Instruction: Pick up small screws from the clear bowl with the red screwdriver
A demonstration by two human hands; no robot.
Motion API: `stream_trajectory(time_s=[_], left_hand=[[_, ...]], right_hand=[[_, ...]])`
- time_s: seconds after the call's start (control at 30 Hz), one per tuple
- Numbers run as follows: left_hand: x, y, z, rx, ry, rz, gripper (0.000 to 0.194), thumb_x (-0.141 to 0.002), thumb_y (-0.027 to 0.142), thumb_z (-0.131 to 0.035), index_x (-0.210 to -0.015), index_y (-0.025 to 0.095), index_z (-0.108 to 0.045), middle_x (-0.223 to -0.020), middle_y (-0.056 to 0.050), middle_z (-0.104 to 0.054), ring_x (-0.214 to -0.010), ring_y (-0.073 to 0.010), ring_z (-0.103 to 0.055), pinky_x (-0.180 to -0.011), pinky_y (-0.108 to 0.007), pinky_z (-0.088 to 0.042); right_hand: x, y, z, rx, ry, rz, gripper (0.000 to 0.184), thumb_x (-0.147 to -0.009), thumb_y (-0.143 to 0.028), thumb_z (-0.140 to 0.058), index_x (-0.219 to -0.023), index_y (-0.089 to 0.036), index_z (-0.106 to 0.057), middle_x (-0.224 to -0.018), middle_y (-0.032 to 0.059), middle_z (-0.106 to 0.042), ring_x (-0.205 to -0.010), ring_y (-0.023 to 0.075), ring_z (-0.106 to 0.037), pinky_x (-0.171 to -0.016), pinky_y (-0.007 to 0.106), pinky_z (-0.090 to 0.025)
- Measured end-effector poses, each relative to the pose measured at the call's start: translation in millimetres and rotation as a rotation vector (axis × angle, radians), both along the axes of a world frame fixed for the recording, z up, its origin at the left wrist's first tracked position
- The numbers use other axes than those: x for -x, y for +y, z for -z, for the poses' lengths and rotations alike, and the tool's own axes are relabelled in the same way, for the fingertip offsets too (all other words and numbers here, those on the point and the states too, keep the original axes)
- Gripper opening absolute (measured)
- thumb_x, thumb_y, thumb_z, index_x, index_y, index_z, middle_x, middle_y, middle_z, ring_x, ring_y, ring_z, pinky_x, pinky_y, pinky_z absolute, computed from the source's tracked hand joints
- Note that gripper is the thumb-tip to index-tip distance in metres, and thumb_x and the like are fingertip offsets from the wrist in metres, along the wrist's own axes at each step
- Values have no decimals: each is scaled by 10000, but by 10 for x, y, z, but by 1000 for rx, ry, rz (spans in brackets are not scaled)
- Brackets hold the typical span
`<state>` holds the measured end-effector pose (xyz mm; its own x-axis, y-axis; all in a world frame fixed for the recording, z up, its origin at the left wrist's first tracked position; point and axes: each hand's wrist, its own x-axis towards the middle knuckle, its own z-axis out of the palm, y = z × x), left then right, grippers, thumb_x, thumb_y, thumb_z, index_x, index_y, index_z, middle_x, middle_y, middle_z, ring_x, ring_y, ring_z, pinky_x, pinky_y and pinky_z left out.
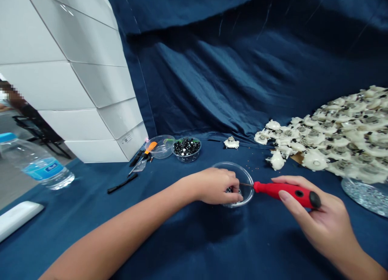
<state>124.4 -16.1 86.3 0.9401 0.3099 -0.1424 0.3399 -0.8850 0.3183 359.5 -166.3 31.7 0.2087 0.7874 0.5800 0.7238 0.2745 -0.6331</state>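
Observation:
My left hand (216, 186) reaches down into a round clear plastic bowl (250, 178) with small metal pieces (235, 197) at its bottom. Its fingers are bent together over the pieces, and whatever they pinch is hidden. In my right hand (329, 217) lies a red screwdriver (277, 189) with a black end cap, held between thumb and fingers. The screwdriver points left, its thin shaft crossing over the bowl's rim toward my left fingertips.
Behind the bowl stand a tub of black parts (187, 147), a clear lid (160, 148) and an orange-handled screwdriver (150, 147). Cream plastic assemblies (339, 134) pile up at right, near a container of shiny bits (368, 197). White boxes (69, 85) and a water bottle (45, 168) stand left.

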Motion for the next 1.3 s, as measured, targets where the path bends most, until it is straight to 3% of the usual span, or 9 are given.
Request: stream_trajectory(time_s=[0.17, 0.47, 0.7, 0.9, 1.3], left_hand=[[18, -7, -9, -12, -3, 4, 274, -1045, 419, -655, -1157, 201, -779, -1199, -96, -757, -1084, -276, -713, -925, -356, -516], [-22, -47, 25, -36, 34, 49, 378, -1103, 420, -528, -972, 188, -796, -1069, -94, -808, -954, -270, -748, -784, -349, -504], [-41, -64, 15, -68, 115, 34, 330, -1052, 318, -536, -874, 199, -788, -1025, -89, -839, -845, -264, -747, -721, -357, -486], [-66, -68, -11, -76, 180, -2, 320, -1028, 343, -541, -858, 222, -784, -909, -58, -826, -722, -235, -697, -623, -345, -411], [-63, -91, -29, -29, 243, -15, 373, -1014, 396, -526, -783, 225, -762, -827, -52, -800, -630, -204, -607, -585, -339, -351]], right_hand=[[-7, 3, 9, 1, -12, 12, 264, -1032, -492, -686, -1111, -265, -794, -1003, 24, -834, -839, 243, -787, -726, 319, -562], [-17, 3, 22, 15, -10, 10, 270, -1032, -501, -680, -1118, -268, -784, -1024, 15, -831, -865, 247, -785, -778, 327, -557], [-15, 10, 6, 6, -26, 14, 272, -1026, -492, -681, -1102, -258, -798, -985, 25, -839, -827, 251, -796, -725, 319, -579], [-18, 16, 17, 8, -11, 2, 265, -1018, -492, -696, -1106, -265, -801, -996, 13, -829, -811, 233, -780, -744, 315, -567], [2, 12, 12, 10, 9, -15, 252, -1028, -482, -692, -1113, -269, -796, -977, 8, -819, -774, 215, -758, -721, 306, -548]])
